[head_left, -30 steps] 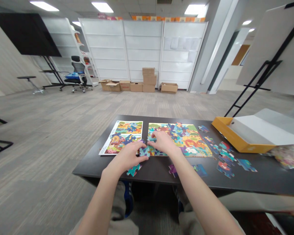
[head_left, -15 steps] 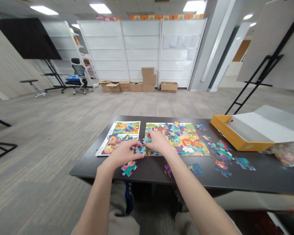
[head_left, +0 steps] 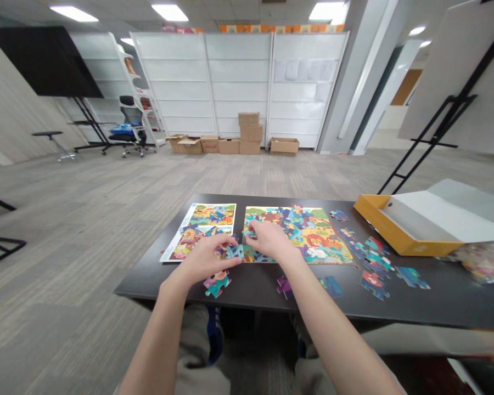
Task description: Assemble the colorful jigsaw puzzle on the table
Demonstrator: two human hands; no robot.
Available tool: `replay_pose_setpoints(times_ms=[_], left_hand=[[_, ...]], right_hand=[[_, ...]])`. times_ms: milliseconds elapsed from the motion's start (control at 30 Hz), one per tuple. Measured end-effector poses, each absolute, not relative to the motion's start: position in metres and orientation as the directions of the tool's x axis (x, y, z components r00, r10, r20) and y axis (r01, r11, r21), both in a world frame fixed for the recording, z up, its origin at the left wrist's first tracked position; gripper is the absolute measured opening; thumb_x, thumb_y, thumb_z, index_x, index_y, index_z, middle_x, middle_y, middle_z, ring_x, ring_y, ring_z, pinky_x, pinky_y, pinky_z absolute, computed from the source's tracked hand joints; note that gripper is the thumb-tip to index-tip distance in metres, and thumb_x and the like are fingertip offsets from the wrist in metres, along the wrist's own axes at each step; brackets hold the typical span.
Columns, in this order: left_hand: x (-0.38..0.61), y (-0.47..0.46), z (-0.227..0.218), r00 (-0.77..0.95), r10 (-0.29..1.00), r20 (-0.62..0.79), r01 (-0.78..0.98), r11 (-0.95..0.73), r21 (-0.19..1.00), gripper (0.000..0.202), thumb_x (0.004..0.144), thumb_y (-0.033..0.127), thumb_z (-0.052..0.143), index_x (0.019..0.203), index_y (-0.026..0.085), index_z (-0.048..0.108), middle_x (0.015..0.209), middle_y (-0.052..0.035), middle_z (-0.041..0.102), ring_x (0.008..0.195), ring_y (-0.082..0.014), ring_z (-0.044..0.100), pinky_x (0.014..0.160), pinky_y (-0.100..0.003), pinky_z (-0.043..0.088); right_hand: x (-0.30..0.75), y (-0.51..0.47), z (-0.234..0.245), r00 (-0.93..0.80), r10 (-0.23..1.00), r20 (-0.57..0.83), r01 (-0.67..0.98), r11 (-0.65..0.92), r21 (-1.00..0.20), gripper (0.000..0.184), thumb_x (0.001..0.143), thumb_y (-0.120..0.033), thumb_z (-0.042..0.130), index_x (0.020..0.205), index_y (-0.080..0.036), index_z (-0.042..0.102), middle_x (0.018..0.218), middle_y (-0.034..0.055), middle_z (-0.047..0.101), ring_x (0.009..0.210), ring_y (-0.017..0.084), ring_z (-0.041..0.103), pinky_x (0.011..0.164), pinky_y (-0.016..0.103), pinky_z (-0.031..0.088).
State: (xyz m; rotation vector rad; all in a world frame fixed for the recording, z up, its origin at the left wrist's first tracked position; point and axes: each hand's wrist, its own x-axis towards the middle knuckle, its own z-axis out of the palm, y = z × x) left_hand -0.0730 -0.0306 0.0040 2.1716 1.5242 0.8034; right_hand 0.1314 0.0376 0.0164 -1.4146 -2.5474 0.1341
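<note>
The half-open left hand (head_left: 203, 260) rests on a blue puzzle piece (head_left: 234, 252), and the right hand (head_left: 269, 240) pinches a teal puzzle piece (head_left: 249, 234) over the jigsaw (head_left: 319, 247); an open yellow box (head_left: 385, 233) sits right on the bench (head_left: 395, 307), beside loose pieces (head_left: 374, 263).

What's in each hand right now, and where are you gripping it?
Right hand pinches a teal puzzle piece by its edge; left hand covers another piece, hold unclear.

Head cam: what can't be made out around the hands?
Head view:
- left hand covers part of the teal jigsaw pieces; any hold is hidden.
- right hand: its own back hides what its fingertips touch.
- colourful bundle: blurred, cut off by the right edge.
- papers on the far white panels: too small to read.
</note>
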Motion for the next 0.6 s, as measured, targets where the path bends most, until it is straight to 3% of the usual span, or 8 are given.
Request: replay_pose_setpoints(times_ms=[200,400,600], left_hand=[[-0.073,-0.034,0.005,0.275,0.921,0.276,0.702,-0.389,0.597,0.029,0.078,0.042,0.076,0.100,0.023,0.071,0.106,-0.0029,0.076,0.099,-0.0235,0.070,0.090,-0.035,0.055],[-0.071,-0.032,0.001,0.316,0.902,0.293,0.703,-0.430,0.567,0.028,0.080,0.043,0.076,0.100,0.023,0.070,0.108,-0.0029,0.075,0.099,-0.0232,0.069,0.090,-0.034,0.053],[-0.063,-0.031,-0.005,0.364,0.884,0.293,0.707,-0.467,0.532,0.028,0.083,0.042,0.074,0.102,0.024,0.068,0.113,-0.0045,0.073,0.106,-0.0250,0.067,0.097,-0.039,0.051]], right_hand=[[0.135,0.049,0.007,-0.495,0.833,0.248,0.811,0.545,-0.214,0.027,0.105,-0.034,0.044,0.103,-0.021,0.067,0.104,0.0096,0.075,0.096,0.023,0.069,0.078,0.029,0.045],[0.144,0.053,0.017,-0.433,0.841,0.324,0.783,0.529,-0.327,0.023,0.102,-0.025,0.048,0.099,-0.020,0.070,0.104,0.0089,0.076,0.096,0.021,0.068,0.083,0.029,0.045],[0.229,0.064,0.030,-0.103,0.876,0.472,0.802,0.354,-0.482,0.020,0.092,-0.026,0.054,0.089,-0.020,0.073,0.089,0.0089,0.077,0.083,0.022,0.070,0.077,0.031,0.048]])
